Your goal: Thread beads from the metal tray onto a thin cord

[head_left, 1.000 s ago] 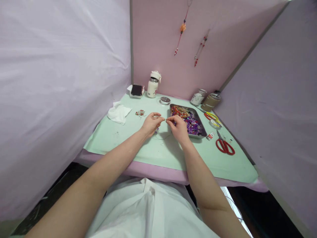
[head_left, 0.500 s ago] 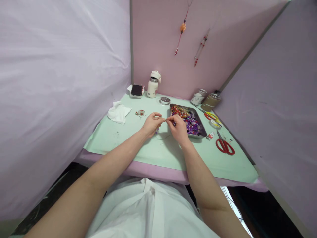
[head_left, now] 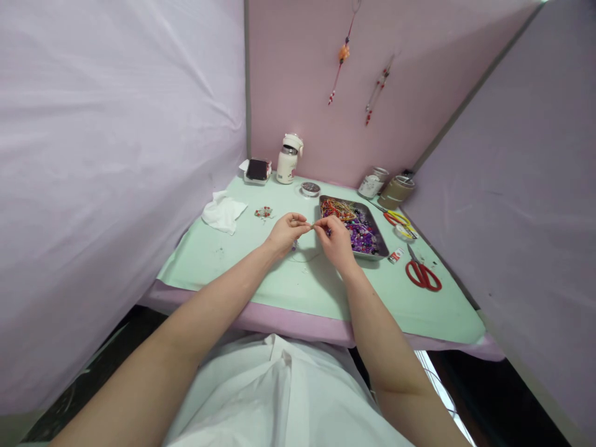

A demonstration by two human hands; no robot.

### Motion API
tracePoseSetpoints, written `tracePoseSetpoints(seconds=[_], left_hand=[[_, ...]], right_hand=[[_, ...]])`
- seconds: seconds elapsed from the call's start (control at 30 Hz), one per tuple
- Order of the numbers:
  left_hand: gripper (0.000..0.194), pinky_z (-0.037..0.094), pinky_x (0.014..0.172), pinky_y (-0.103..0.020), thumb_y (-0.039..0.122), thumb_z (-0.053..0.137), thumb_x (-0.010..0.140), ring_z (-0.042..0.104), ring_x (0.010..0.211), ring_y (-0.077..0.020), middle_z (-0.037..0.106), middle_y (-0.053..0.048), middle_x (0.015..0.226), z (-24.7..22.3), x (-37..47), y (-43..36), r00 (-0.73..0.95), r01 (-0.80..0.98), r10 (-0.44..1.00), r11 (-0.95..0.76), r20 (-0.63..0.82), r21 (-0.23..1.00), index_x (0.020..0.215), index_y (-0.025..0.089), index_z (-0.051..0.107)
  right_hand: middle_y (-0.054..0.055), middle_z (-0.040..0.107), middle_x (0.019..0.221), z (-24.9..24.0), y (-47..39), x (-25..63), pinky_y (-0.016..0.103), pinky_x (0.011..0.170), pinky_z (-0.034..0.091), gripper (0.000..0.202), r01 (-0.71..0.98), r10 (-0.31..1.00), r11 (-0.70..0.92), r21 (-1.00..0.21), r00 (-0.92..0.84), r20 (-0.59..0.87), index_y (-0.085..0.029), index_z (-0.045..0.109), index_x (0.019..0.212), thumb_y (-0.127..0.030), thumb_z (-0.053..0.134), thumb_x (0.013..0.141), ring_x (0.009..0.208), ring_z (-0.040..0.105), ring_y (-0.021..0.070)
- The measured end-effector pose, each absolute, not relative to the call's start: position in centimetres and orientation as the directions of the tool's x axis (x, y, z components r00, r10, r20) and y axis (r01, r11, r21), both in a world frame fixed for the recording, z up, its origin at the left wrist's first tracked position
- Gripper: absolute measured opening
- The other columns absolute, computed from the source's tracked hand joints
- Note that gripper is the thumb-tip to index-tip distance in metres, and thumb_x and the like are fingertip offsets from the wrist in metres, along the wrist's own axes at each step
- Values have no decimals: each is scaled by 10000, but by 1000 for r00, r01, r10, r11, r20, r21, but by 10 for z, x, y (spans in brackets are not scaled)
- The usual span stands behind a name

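Above the middle of the green table cover, my left hand and my right hand meet fingertip to fingertip, each closed in a pinch. Between them is a thin cord, its held part almost too small to see. A loose curve of the cord hangs below the hands. Small purple beads show just under my left hand. Close behind my right hand lies a metal tray of purple beads and red and gold strings, partly covered by that hand.
Red-handled scissors, yellow-handled scissors and a small red-and-white packet lie right. Jars, a spool, a white bottle and a phone stand behind. A tissue and red beadwork lie left.
My fingertips have shifted very slightly at the pinch, and the purple beads under my left hand have moved a little. Everything else stays in place.
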State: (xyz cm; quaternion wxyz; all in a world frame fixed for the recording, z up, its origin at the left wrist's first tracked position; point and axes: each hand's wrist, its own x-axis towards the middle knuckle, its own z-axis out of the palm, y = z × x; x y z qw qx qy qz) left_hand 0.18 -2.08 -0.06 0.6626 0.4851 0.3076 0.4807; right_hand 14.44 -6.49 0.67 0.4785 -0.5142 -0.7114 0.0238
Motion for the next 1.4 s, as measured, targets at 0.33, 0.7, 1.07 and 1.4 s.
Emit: tracePoseSetpoints(seconds=[0.33,0.7,1.07,1.4], left_hand=[[328,392,629,-243,202,751,589,563,646,-106,639,-15,711,4,-1,-23,303,-267,950,6,78,964,830,162,533],[185,407,612,-208,131,626,701,536,654,-79,544,27,729,1,4,-25,361,-243,901,-159,241,957,825,177,495],[133,366,573,-199,138,627,690,491,651,-86,541,13,727,9,2,-29,328,-180,925,-138,191,974,771,159,524],[188,378,582,-206,178,682,648,542,679,-100,617,-24,776,3,1,-24,299,-216,943,-81,145,973,797,152,570]], right_hand=[[31,563,779,8,-65,144,319,716,415,109,705,758,468,-533,-9,653,-209,555,755,-226,501,848,754,517,174],[27,569,784,8,-65,144,305,717,405,97,700,753,488,-520,-37,657,-202,558,761,-213,512,846,774,523,169],[28,567,785,7,-65,145,312,712,409,89,699,762,488,-524,-48,646,-207,568,775,-219,513,844,776,529,174],[35,578,790,7,-65,146,329,731,414,109,706,761,479,-522,-37,648,-212,573,765,-239,509,849,796,532,186]])
